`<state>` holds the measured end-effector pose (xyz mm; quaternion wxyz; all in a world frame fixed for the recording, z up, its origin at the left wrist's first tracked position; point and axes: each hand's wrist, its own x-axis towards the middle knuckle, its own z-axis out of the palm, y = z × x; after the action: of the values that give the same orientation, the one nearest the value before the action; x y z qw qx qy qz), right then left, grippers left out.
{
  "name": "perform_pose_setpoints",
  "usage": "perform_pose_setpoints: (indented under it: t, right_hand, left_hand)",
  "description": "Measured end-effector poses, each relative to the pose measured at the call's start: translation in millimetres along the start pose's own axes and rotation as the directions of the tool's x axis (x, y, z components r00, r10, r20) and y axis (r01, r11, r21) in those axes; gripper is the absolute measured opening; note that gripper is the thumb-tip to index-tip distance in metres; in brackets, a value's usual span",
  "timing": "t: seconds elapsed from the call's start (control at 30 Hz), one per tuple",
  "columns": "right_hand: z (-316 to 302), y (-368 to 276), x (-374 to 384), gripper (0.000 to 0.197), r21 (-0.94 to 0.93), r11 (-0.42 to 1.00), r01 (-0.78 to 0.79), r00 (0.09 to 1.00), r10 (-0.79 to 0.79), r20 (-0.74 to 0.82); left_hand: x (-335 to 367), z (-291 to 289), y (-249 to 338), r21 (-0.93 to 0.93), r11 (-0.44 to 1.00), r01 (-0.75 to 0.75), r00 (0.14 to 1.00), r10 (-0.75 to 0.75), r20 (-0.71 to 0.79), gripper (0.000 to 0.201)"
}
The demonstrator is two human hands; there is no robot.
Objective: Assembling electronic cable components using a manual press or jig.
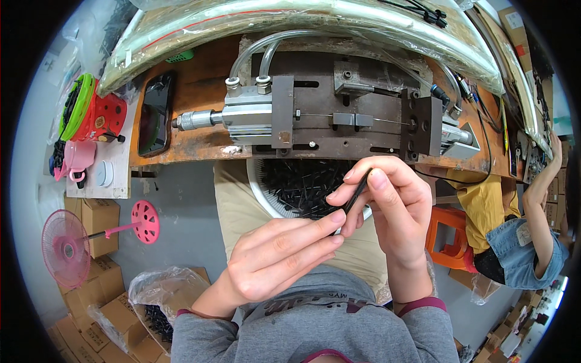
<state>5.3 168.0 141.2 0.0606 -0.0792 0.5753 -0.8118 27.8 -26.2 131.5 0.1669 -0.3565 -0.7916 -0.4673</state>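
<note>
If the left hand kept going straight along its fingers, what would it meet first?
Most likely the right hand, just beyond the left hand and pinching the same black piece; exact depth is unclear.

Place: small-parts workshop
Far bench [203, 91]: metal fixture [351, 136] with clear hoses [266, 62]
Basin [258, 192]: holds many black parts [302, 187]
Near left: cardboard boxes [91, 299]
Right: another person [517, 254], arm outstretched

The person before me wears a grey top [339, 323] with dark lettering [361, 306]. Its cuffs [422, 305] and collar [328, 353] are maroon, the trousers [236, 206] plain beige.
</note>
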Motion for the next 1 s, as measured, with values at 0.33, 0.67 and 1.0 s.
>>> perform_pose_setpoints:
  t: [0.33,0.67,1.0]
  right_hand:
    - [4,-1,-11,0.02,-0.023,0.999,0.035,0.998,-0.037,-0.057]
    - [4,1,-17,0.025,-0.006,0.995,0.096,0.994,-0.096,-0.056]
    - [-1,8,-21,0.024,0.073,0.993,0.091,0.995,-0.087,-0.05]
  left_hand:
    - [-1,-2,11,0.01,0.999,-0.034,0.999,0.034,-0.019,0.037]
    - [-5,-1,17,-0.061,0.996,-0.057,0.998,0.056,-0.013,0.036]
    - [-2,6,17,-0.077,0.995,-0.068,0.997,0.071,0.033,0.035]
